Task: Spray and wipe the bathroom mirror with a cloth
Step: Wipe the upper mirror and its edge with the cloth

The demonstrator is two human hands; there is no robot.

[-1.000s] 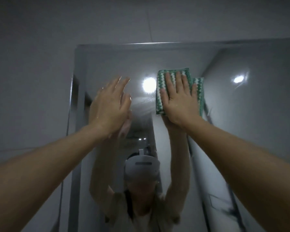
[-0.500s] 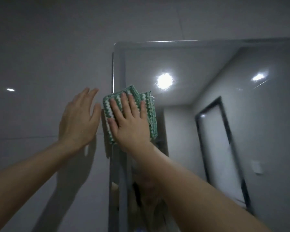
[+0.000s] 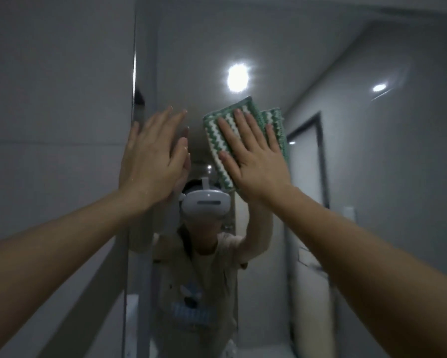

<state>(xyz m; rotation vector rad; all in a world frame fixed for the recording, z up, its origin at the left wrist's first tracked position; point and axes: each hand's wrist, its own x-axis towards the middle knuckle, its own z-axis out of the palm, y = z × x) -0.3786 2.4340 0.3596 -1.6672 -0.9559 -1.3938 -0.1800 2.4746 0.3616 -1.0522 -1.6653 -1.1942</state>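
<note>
Two bare forearms reach up and forward, and we're well into the wiping stage. The right hand (image 3: 258, 161) lies flat with its fingers straight and spread, pressing the folded green-and-white cloth (image 3: 232, 140) against the mirror (image 3: 359, 177); the cloth peeks out past the fingertips toward 12 and 10 o'clock. No grasp there, just a flat palm pushing. The left hand (image 3: 152, 156) is released too, fingers straight and together, planted at 9 o'clock of the cloth, right by the mirror's left edge (image 3: 134, 73), apparently bracing against the glass.

No spray bottle shows anywhere, so my read is that spraying is done and the cloth work is in hand. The cloth sits in the upper-left part of the glass. Off toward 3 o'clock and down toward 6 there's a wide stretch of mirror; whether it's been wiped, I cannot tell in this dim, blurred view. Deep in the glass, a ceiling light (image 3: 237, 78) glares.
</note>
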